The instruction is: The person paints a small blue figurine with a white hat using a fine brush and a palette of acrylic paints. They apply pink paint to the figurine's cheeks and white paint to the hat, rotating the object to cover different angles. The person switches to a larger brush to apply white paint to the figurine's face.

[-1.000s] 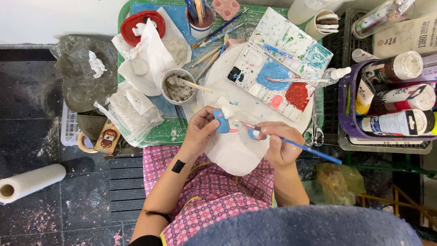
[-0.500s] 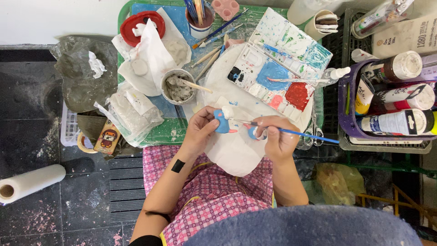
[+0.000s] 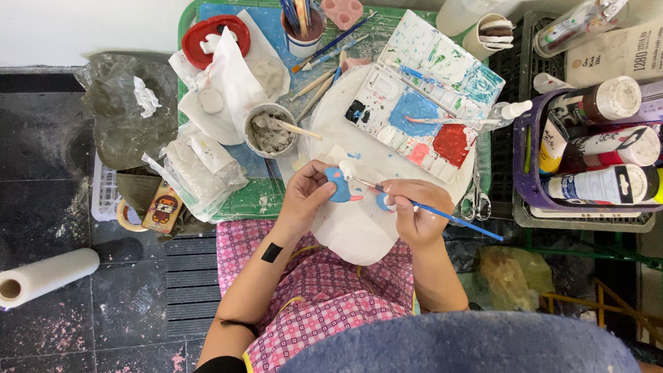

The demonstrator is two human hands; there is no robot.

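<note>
My left hand [image 3: 304, 199] grips a small blue clay figure [image 3: 339, 184] with a white top and a pink tip, held over a white sheet [image 3: 359, 231] on my lap. In my right hand [image 3: 413, 211] is a thin blue-handled paintbrush [image 3: 442, 213]; its tip touches the figure. Under the right fingers sits another small blue piece [image 3: 382, 202]. Just beyond the hands lies a paint palette [image 3: 421, 103] with blue, red, pink and black patches.
A cup of grey paste with a stick [image 3: 271, 131], a cup of brushes [image 3: 302, 27], a red lid [image 3: 214, 38] and crumpled paper lie on the green mat [image 3: 242, 200]. A purple basket of paint bottles [image 3: 594, 152] stands right; scissors [image 3: 476, 197] beside it; a paper roll [image 3: 45, 276] on the floor.
The brush handle has swung a little, and the right hand shifted slightly against the figure. The left hand keeps its hold in the same place.
</note>
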